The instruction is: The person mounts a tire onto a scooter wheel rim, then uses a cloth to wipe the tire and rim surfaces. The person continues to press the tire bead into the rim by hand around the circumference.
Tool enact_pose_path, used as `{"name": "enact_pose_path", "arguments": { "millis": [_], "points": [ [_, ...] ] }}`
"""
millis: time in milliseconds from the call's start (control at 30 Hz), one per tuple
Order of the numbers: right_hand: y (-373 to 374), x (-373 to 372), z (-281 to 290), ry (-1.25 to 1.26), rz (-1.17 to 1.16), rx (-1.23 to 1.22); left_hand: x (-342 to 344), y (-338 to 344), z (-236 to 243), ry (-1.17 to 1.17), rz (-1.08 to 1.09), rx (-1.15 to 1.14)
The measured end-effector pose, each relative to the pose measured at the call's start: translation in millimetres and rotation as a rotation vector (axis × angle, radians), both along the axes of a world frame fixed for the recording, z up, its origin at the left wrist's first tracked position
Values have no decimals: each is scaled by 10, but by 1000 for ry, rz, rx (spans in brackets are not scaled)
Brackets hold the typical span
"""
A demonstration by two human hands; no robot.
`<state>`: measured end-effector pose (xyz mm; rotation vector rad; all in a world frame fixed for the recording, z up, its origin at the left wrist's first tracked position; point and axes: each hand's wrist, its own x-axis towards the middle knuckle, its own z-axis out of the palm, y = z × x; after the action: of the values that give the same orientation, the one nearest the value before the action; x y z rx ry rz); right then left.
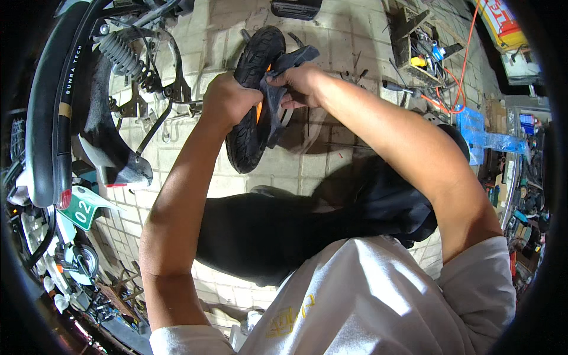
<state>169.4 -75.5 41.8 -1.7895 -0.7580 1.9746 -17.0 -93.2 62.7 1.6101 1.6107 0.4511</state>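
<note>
A small wheel with a knobbly black tyre [246, 145] and orange at its rim is held upright in front of me. My left hand [226, 100] is closed around the tyre from the left, its thumb over the side near the orange rim. On the wheel's right side, my right hand [297, 84] grips a limp dark grey piece [275, 112], which could be cloth or flattened rubber; I cannot tell which. This piece lies along the tyre's side and sticks out past my fingers at the top. It hides most of the rim.
To the left stands a two-wheeler with a long black seat [44, 106], a coil spring [121, 56] and a black mudguard [100, 118]. At the upper right are a tool box [414, 50], a screwdriver [395, 87] and an orange cable [460, 89] on the tiled floor [284, 183].
</note>
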Motion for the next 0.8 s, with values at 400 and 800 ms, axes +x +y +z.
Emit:
{"name": "enact_pose_path", "arguments": {
  "millis": [400,800],
  "points": [
    [24,-77,151,-108,183,11,-36,-44,-56,-7,-51,95],
    [78,-342,64,-68,67,72,-27,-66,253,315,-60,91]
  ]
}}
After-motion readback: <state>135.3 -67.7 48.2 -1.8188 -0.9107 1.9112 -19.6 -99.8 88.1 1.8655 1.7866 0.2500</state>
